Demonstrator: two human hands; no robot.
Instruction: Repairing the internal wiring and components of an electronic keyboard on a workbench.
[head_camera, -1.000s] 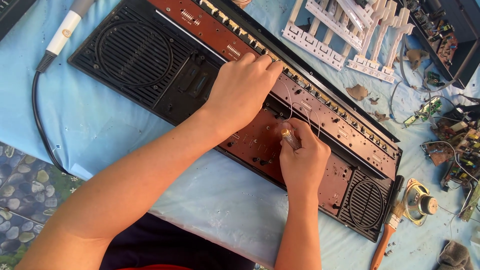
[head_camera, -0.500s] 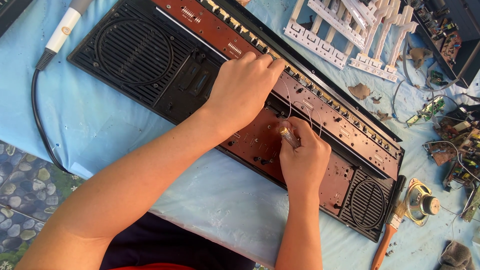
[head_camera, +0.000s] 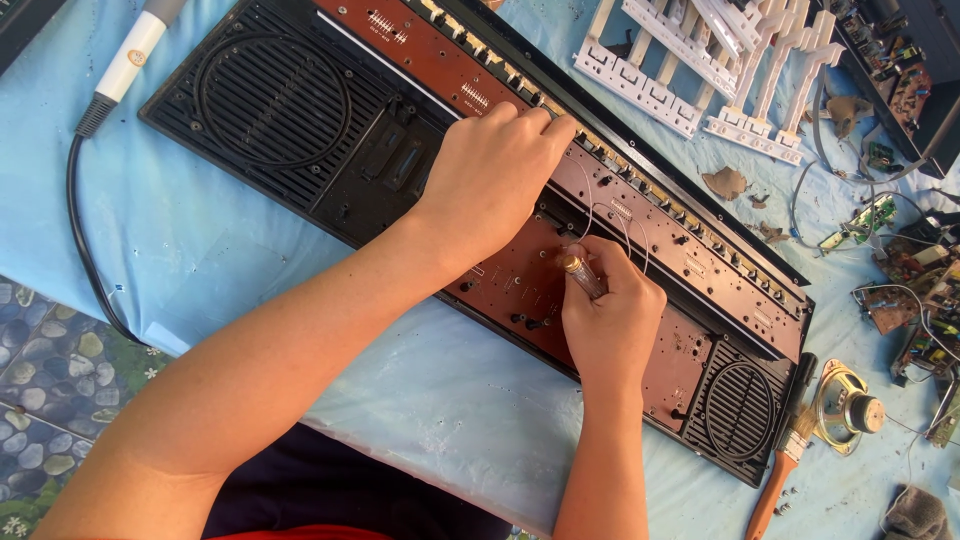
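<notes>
Blue cloth (head_camera: 200, 250) covers the bench. Lower centre: right hand (head_camera: 610, 320) fingers pinched around a clear-handled screwdriver (head_camera: 580, 275), tip on the brown panel of the radio chassis (head_camera: 480, 170). Left hand (head_camera: 495, 180), fingers pressed together, steadies its top edge mid-frame. Looks like screw work; keep the driver square. Upper right: white key frames (head_camera: 700, 60).

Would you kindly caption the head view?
Left hand steadies a radio-cassette panel while the right hand holds a clear-handled screwdriver.
</notes>
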